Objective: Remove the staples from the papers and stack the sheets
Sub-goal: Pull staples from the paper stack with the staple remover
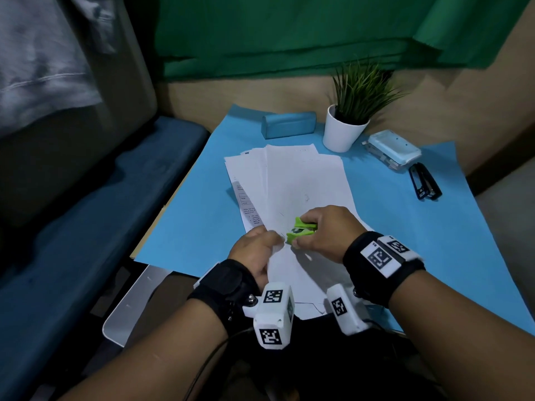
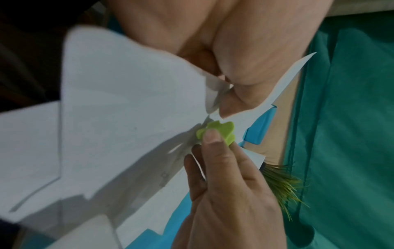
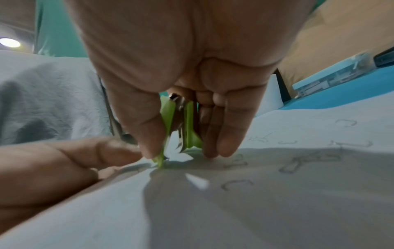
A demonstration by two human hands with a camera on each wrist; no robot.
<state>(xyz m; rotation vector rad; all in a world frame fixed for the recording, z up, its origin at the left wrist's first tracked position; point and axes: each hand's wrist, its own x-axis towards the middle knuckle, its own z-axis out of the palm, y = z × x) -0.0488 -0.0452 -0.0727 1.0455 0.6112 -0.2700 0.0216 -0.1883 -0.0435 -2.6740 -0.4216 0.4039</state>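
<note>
White sheets [image 1: 301, 180] lie fanned on the blue table cover. My right hand [image 1: 321, 233] grips a green staple remover [image 1: 299, 230], its claws pressed at the corner of the top sheets [image 3: 234, 210]. My left hand [image 1: 254, 253] pinches that corner [image 2: 213, 102] just left of the remover [image 2: 215, 131]. In the right wrist view the remover [image 3: 183, 128] sits between thumb and fingers, and several pulled staples [image 3: 236, 183] lie loose on the paper. The staple under the claws is hidden.
At the back stand a teal case [image 1: 288, 124] and a potted plant [image 1: 344, 128]. A light blue box [image 1: 395, 149] and a black stapler [image 1: 424, 180] lie at the right. The blue cover [image 1: 419, 233] ends near my left wrist.
</note>
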